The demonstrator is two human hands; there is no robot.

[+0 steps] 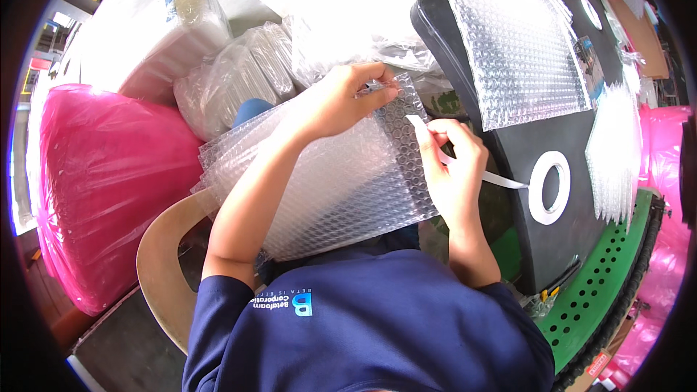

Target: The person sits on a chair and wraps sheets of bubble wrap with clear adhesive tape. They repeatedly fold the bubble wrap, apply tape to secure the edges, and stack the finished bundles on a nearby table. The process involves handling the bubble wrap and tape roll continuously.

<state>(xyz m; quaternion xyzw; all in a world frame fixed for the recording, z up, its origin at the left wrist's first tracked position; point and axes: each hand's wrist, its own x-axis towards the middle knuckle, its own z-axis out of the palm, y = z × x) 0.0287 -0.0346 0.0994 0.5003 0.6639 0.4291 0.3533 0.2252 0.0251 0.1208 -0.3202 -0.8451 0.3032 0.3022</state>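
Observation:
Across my lap lies a stack of clear bubble-wrap sheets or bags (pixel 334 185). My left hand (pixel 335 105) is over its far edge, thumb and fingers pinched together at the far right corner of the bubble wrap. At the stack's right edge, my right hand (pixel 457 163) pinches a strip of white tape (pixel 501 180), its free end sticking up past the fingertips. The strip runs back to a white tape roll (pixel 536 187) lying flat on the black table to my right.
More bubble-wrap pieces (pixel 519 51) lie on the black table (pixel 508 247), beside a second roll (pixel 592 13). A stack of clear sheets (pixel 616 152) stands near a green perforated chair back (pixel 606 283). To the left are a pink wrapped bundle (pixel 109 181) and plastic-wrapped packs (pixel 232 76).

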